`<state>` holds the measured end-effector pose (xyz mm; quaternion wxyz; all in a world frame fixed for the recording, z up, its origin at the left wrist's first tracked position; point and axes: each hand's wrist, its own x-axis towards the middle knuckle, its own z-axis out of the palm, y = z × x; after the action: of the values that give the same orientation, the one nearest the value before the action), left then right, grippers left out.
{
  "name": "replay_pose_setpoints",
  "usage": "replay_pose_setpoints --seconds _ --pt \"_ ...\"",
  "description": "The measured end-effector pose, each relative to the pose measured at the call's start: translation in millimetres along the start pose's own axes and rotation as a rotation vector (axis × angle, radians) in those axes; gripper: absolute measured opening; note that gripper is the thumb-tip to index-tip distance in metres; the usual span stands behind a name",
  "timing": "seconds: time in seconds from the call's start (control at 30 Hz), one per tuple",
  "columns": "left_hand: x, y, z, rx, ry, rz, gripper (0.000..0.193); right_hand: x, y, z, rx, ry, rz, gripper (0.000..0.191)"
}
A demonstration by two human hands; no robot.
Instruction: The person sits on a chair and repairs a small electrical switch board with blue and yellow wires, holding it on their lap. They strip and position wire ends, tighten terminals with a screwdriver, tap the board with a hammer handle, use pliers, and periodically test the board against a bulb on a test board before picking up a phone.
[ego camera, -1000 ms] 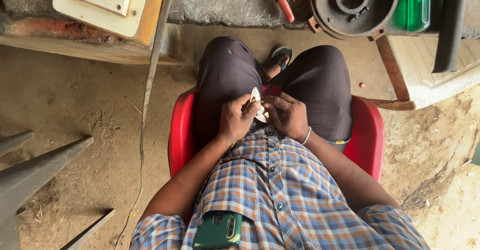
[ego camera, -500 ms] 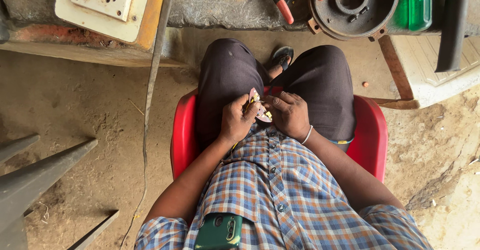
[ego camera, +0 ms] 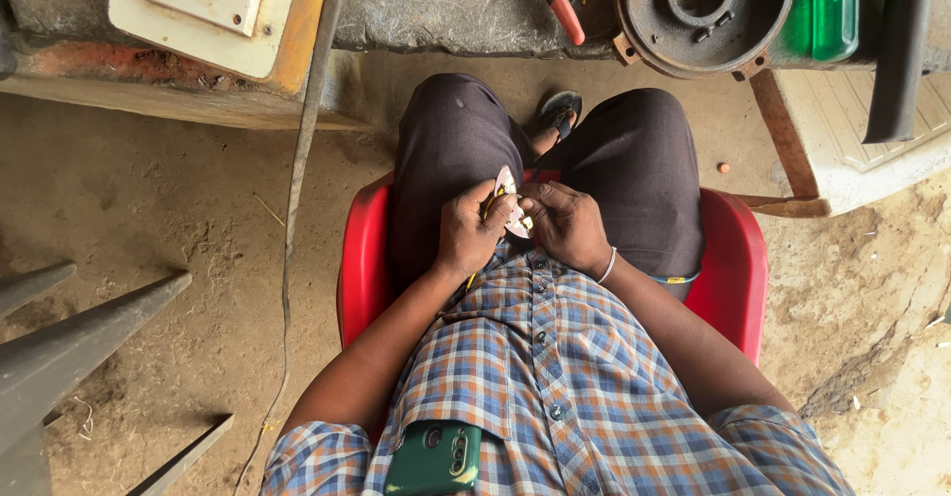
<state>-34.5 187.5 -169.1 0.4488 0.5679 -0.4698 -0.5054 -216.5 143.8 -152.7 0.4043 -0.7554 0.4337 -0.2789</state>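
Observation:
I sit on a red plastic chair [ego camera: 733, 258] and look down at my lap. My left hand [ego camera: 466, 233] and my right hand [ego camera: 567, 226] meet over my thighs, both closed on a small whitish round part [ego camera: 507, 199] with thin yellow wires at it. The part stands on edge between my fingertips. My fingers hide most of it. A thin band circles my right wrist.
A white socket board [ego camera: 203, 0] on a wooden block lies on the stone ledge ahead. Red-handled pliers [ego camera: 560, 0], a round dark metal housing [ego camera: 703, 5] and a green box [ego camera: 820, 8] lie there too. A cable [ego camera: 297, 209] hangs down. Grey metal bars [ego camera: 69, 347] at left. A phone [ego camera: 436, 456] in my shirt pocket.
Both hands stay together on the small part and shift it only slightly. The view has drifted a little.

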Motion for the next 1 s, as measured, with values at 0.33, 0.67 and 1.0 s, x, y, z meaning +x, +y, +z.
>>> replay_pose_setpoints --seconds 0.33,0.67,1.0 --pt "5.3 -4.2 2.0 0.018 0.020 0.009 0.025 2.3 -1.0 4.6 0.232 -0.069 0.207 0.021" --pt "7.2 -3.1 2.1 0.075 0.072 0.041 0.017 9.1 1.2 9.9 0.391 -0.131 0.265 0.024" --pt "7.6 1.7 -0.2 0.063 0.047 -0.098 0.021 14.0 3.2 -3.5 0.286 -0.171 0.232 0.018"
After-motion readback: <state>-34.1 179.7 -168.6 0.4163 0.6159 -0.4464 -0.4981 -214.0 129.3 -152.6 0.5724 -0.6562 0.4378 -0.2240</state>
